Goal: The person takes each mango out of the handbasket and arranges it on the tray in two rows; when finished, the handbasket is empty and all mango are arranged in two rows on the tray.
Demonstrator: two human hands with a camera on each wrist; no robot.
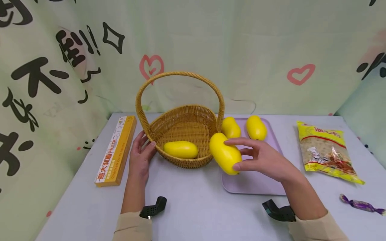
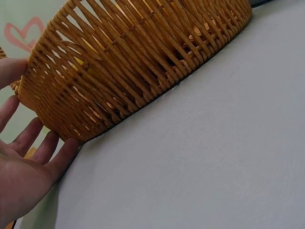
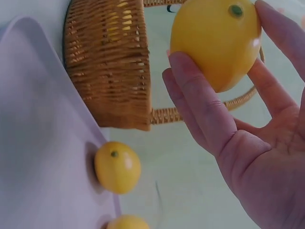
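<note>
In the head view, your right hand [image 1: 265,157] pinches a yellow fruit [image 1: 225,154], thumb low, fingers above, at the four o'clock of the wicker basket [image 1: 190,163]; whether fruit and rim touch, you can't tell from here. Your left hand [image 1: 141,152] holds the basket's side near nine o'clock, thumb at the rim. A second fruit [image 1: 181,149] lies inside at six o'clock. Beyond your right hand, a third fruit [image 1: 230,127] and a fourth fruit [image 1: 256,128] sit toward twelve on the lilac tray [image 1: 253,188]. On the bench [image 1: 193,207], a pasta box [image 1: 116,152] lies at the basket's nine o'clock and a yellow bag [image 1: 328,150] at the tray's three.

In the left wrist view, your fingers are spread along the weave toward eight o'clock. The wicker looks stiff but light, so steady it by the rim or the handle [image 1: 181,74].

In the right wrist view, the pinched fruit is up at one o'clock, clear of the tray, its stem end facing you. The skin looks firm, smooth and perhaps slippery; expect a modest weight, and grip around the fat middle with opposed fingertips.
</note>
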